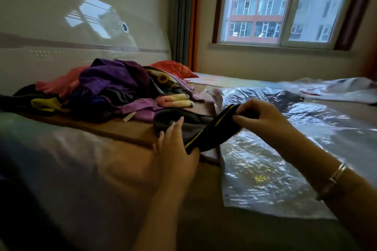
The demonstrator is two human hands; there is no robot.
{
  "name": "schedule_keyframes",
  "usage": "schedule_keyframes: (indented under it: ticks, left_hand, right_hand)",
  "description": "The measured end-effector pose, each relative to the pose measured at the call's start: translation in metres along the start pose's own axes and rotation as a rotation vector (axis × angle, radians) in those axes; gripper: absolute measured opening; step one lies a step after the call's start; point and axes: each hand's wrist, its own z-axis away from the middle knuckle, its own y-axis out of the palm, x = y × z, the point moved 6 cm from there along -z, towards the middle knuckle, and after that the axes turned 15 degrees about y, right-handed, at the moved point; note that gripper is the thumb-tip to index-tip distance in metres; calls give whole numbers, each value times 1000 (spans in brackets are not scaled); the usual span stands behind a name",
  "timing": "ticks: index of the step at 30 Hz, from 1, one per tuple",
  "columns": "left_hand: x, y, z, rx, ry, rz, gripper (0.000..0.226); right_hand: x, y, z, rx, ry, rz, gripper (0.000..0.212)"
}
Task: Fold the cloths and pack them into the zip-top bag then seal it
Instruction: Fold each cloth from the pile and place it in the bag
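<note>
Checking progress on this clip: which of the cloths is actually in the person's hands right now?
The black cloth with a yellow stripe, held between the right hand and left hand. The purple, pink and other cloths lie untouched in the pile behind.

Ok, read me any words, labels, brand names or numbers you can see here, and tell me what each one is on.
None can be read.
Clear plastic bag: a small yellowish mark shows through it, too blurred to read.
White plastic sheet farther back: red marks, too blurred to read.
Black cloth with a yellow stripe, held in both hands: no lettering visible.
Pile of clothes: patterns only, no lettering visible.
</note>
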Motion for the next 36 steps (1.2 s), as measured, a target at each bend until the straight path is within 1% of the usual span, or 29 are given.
schedule_keyframes:
  ticks: [1,4,6,7,8,10,11,12,14,16,17,18,20,21,23,24,26,28,30,31,33,35,36]
  left_hand:
    - [-7,4,4,22,41,4,66]
    - [-23,10,13,25,118,-32,35]
    - [-30,10,17,0,155,38,22]
    - [-34,9,19,-5,189,97,23]
    - [-37,11,21,19,214,158,32]
    - [-39,17,25,87,222,222,57]
    - [-39,18,26,87,217,215,65]
    - [-39,18,27,73,216,188,68]
    - [-39,18,28,68,221,69,66]
    - [-40,23,29,134,216,-102,75]
    - [-41,27,30,167,202,-160,79]
    - [-42,31,31,188,190,-191,77]
    - [-45,37,31,170,195,-222,60]
    - [-47,39,30,144,206,-237,52]
    - [-50,42,29,94,221,-247,41]
    - [-51,43,27,69,230,-237,37]
    - [-52,44,25,32,243,-221,32]
    - [-50,44,21,16,246,-214,33]
    - [-48,44,19,6,248,-218,34]
    - [-48,44,19,-1,254,-226,32]
    - [-49,41,19,-23,268,-240,30]
    - [-51,39,20,-36,274,-214,28]
    - [-52,38,20,-42,286,-182,28]
  right_hand:
    - [-6,-11,13,-14,19,-51,22]
    - [-30,-38,40,-65,89,-227,29]
    - [-46,-50,46,-96,160,-375,34]
    - [-52,-55,46,-109,192,-433,37]
    - [-57,-59,45,-116,214,-478,37]
    - [-60,-65,44,-107,215,-534,29]
    - [-60,-64,45,-83,207,-547,25]
    - [-62,-63,47,-50,201,-548,25]
    - [-65,-59,53,10,206,-530,28]
    - [-66,-59,55,31,214,-477,31]
    - [-65,-63,54,6,213,-420,32]
    - [-63,-67,53,-38,212,-317,34]
    - [-62,-71,53,-141,203,10,34]
    - [-63,-69,55,-156,183,182,36]
    - [-69,-59,62,-102,123,440,58]
    - [-70,-54,64,-56,93,499,67]
    - [-68,-43,67,62,38,507,75]
    - [-65,-37,69,159,21,481,75]
    - [-64,-35,70,203,3,458,73]
    - [-65,-37,70,189,-31,462,69]
    - [-65,-41,69,99,-135,517,53]
    - [-65,-42,68,13,-230,627,38]
    - [-65,-40,69,-13,-276,688,35]
